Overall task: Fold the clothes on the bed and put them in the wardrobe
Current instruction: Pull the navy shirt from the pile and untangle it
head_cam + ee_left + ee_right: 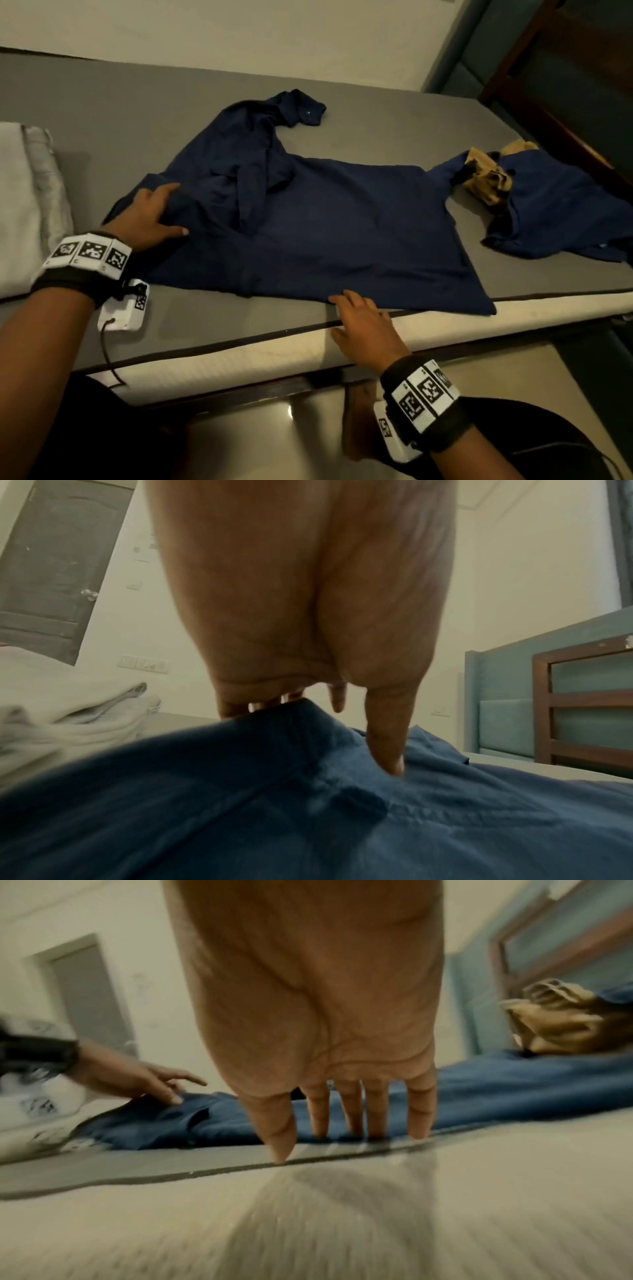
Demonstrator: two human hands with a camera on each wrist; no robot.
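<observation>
Navy shirt (308, 219) spread rumpled on grey mattress (102, 113), sleeve bunched; left hand (150, 212) rests flat-fingered on it, right hand (363, 325) straight-fingered touching its hem.

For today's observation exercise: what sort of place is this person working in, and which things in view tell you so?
Most likely a bedroom. A mattress lies on a bed frame, a navy shirt is spread on it, folded white linen sits beside, and a door stands in the wall.

On the grey bed (376, 137) lies a spread navy shirt (325, 219), white folded linen (20, 205) at its left, another blue garment (555, 212) and tan cloth (486, 178) at its right.
</observation>
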